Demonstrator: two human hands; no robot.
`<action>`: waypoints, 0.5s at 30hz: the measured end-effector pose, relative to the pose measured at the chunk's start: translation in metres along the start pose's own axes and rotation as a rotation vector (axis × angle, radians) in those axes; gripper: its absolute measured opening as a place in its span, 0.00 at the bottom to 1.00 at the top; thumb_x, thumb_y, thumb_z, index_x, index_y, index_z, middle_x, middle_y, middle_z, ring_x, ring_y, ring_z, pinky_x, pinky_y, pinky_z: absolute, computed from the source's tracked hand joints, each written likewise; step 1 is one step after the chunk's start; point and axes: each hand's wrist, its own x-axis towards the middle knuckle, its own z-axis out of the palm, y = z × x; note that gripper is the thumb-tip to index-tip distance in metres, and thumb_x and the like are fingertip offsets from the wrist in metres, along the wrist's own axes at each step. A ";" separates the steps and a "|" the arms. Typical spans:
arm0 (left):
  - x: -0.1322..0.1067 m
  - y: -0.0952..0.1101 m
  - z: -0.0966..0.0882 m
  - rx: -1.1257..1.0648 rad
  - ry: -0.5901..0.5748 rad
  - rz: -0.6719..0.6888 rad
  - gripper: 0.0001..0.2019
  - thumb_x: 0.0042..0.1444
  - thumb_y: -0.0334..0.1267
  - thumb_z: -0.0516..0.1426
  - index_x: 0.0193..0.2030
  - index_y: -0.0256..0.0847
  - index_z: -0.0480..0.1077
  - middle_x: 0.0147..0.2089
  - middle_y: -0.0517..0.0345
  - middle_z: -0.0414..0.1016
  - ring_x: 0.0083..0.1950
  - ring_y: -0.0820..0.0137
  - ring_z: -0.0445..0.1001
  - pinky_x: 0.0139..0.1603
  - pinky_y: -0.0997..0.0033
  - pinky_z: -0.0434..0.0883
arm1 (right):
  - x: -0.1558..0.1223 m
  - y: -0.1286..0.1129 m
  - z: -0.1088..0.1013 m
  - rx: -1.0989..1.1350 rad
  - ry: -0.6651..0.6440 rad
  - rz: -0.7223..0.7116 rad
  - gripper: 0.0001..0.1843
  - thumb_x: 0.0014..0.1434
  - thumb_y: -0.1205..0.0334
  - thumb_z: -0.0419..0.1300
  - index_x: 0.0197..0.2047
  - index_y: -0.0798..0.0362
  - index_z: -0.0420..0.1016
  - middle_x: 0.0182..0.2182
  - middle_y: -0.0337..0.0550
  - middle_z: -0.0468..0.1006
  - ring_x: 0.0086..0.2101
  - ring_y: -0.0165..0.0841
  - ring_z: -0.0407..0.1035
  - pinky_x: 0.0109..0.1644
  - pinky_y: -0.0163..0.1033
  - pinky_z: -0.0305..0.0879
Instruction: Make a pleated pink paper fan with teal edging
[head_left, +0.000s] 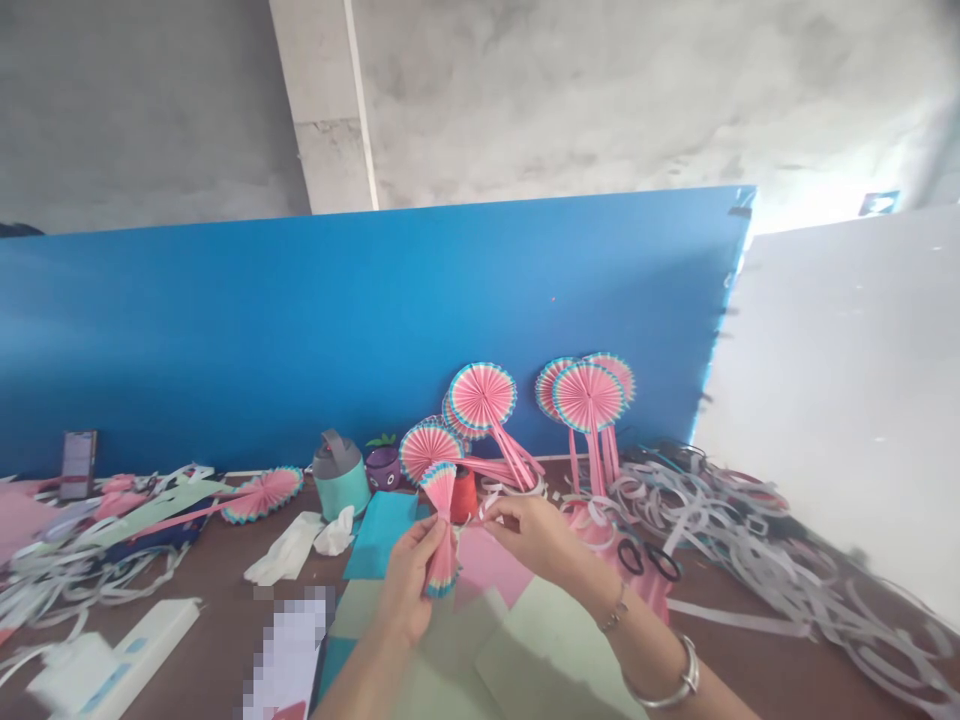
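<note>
My left hand [411, 575] grips a pleated paper fan [441, 487], pink with blue and yellow edges. Pinched in at its middle, the fan flares at the top and bottom. To its right, my right hand [536, 535] has thumb and forefinger pressed together; whatever is between them is too small to make out. A red spool [464, 496] stands just behind, between the two hands. Beneath them lie pink paper [491, 570] and pale green sheets [442, 650]. Black-handled scissors [649, 560] rest to the right of my right wrist.
Finished round fans [589, 396] on pink sticks lean against the blue partition [360, 320]. White paper strips [757, 540] are heaped at right. A teal flask [341, 478], a purple pot [383, 467], a power strip [135, 660] and a phone [289, 655] stand or lie leftward.
</note>
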 end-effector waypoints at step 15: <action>0.005 -0.006 -0.007 -0.006 -0.054 -0.073 0.20 0.36 0.46 0.69 0.26 0.36 0.66 0.22 0.64 0.69 0.24 0.77 0.66 0.26 0.76 0.65 | -0.001 0.003 -0.011 -0.152 0.056 -0.020 0.11 0.57 0.67 0.53 0.28 0.52 0.75 0.27 0.40 0.79 0.29 0.30 0.70 0.31 0.32 0.53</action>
